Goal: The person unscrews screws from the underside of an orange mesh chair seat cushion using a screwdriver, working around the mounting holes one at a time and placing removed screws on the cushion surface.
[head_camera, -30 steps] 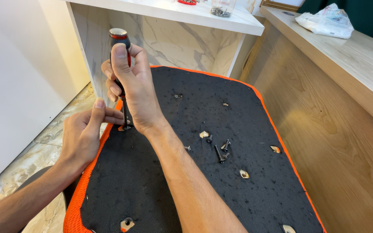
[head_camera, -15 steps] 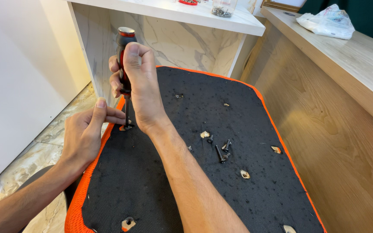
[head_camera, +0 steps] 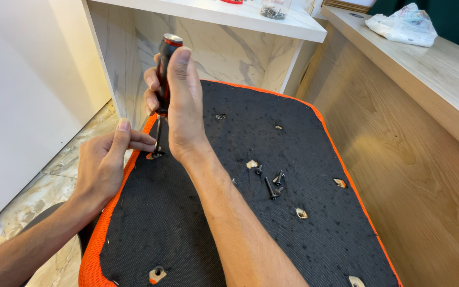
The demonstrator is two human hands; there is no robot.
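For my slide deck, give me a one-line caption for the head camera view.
Right hand grips an upright screwdriver at a seat pad edge; left hand steadies its tip.

Hidden and cut-off parts around the screwdriver work

Screwdriver [head_camera: 161,79] handle mostly covered by the right hand [head_camera: 179,101]; tip masked by the left hand [head_camera: 102,162] fingertips, so fastener underneath too small to tell. Black seat base [head_camera: 229,223] cropped at the bottom edge, likewise both forearms. Jar [head_camera: 275,7] and red item on the white shelf [head_camera: 229,16] clipped at the top. Loose bolts [head_camera: 272,183] too small for detail.
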